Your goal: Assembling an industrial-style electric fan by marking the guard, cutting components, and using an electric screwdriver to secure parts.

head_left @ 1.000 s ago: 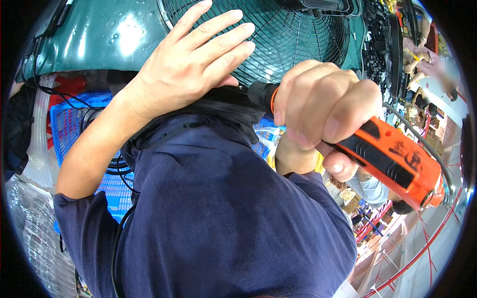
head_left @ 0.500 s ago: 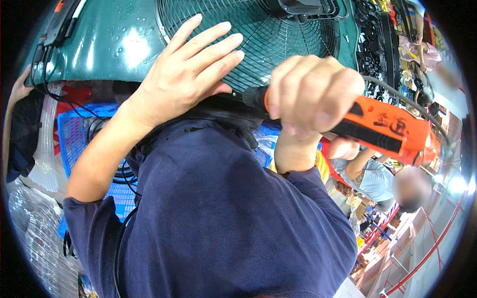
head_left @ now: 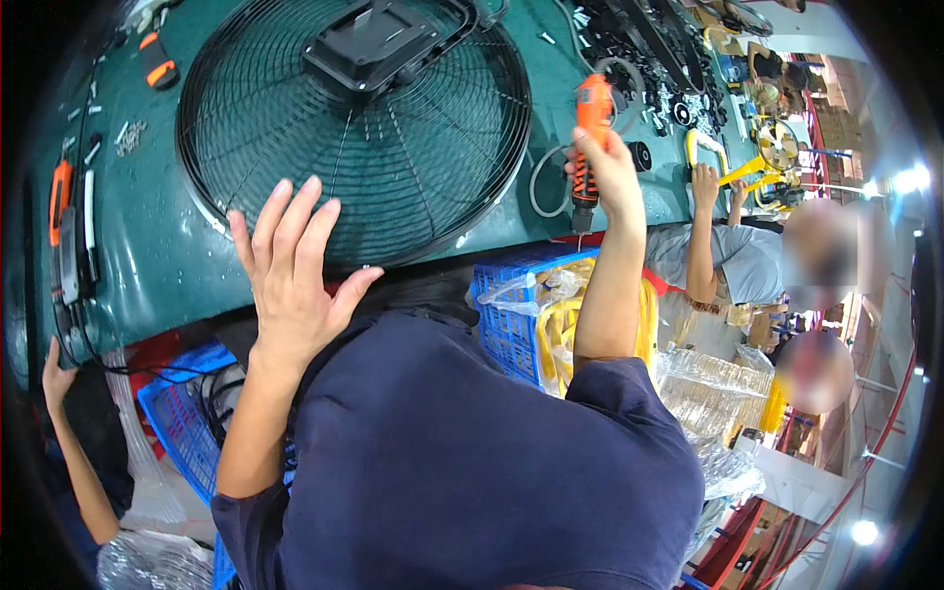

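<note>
A round black wire fan guard [head_left: 433, 147] lies on the green tabletop [head_left: 147, 265], with a black motor housing [head_left: 374, 44] at its centre. My left hand [head_left: 295, 275] is spread over the guard's near edge, fingers apart and holding nothing. To the right of the guard, my right hand [head_left: 610, 172] is wrapped around an orange and black electric screwdriver [head_left: 593, 108]. Its bit points toward me, at the table's near edge, apart from the guard. A grey cable runs from the tool's far end.
Loose screws and black parts [head_left: 678, 79] crowd the table's right side. Another orange screwdriver [head_left: 61, 202] and an orange-black tool [head_left: 157, 61] lie at left. Blue baskets [head_left: 506, 339] stand below the edge. Co-workers are at right [head_left: 723, 261] and far left [head_left: 84, 472].
The screwdriver has moved away from the guard's near edge to the right, turning so its bit points toward me. The view has shifted, showing more of the table and the whole guard.
</note>
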`<state>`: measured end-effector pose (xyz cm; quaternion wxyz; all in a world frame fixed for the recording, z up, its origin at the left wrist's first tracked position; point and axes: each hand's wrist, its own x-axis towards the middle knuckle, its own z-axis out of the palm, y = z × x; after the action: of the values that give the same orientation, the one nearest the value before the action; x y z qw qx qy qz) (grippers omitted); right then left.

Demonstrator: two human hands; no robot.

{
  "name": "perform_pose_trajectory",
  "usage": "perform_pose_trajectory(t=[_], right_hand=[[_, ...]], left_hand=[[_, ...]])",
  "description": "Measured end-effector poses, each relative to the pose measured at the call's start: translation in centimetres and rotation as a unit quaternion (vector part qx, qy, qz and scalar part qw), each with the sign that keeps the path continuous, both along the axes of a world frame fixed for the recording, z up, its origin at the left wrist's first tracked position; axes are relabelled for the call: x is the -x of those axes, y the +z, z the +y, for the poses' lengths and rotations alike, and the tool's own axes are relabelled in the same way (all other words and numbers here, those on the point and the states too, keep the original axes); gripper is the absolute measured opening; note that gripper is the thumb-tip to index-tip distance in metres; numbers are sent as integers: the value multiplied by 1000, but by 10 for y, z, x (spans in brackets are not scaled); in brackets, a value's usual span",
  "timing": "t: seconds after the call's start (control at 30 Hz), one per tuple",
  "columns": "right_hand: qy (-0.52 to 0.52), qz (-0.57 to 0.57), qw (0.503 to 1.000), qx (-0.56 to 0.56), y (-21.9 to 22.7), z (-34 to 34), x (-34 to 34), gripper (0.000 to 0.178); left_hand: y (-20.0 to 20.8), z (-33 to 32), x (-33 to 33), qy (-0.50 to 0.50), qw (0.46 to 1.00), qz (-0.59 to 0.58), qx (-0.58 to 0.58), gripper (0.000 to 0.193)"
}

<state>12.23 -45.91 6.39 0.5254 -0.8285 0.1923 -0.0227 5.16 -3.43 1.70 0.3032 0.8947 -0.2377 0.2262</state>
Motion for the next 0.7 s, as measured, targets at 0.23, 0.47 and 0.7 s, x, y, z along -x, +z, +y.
perform_pose_trajectory(t=[0.23,0.47,0.7], right_hand=[[70,-108,977,169,74,39,-3,40],[376,-275,815,346,79,167,-65,94],[331,-288,770,463,41,219,-100,100]], left_hand=[[22,11,15,-28,990,8,135,56],[9,9,66,-61,905,314,281,18],[-12,9,62,-80,799,493,335,35]])
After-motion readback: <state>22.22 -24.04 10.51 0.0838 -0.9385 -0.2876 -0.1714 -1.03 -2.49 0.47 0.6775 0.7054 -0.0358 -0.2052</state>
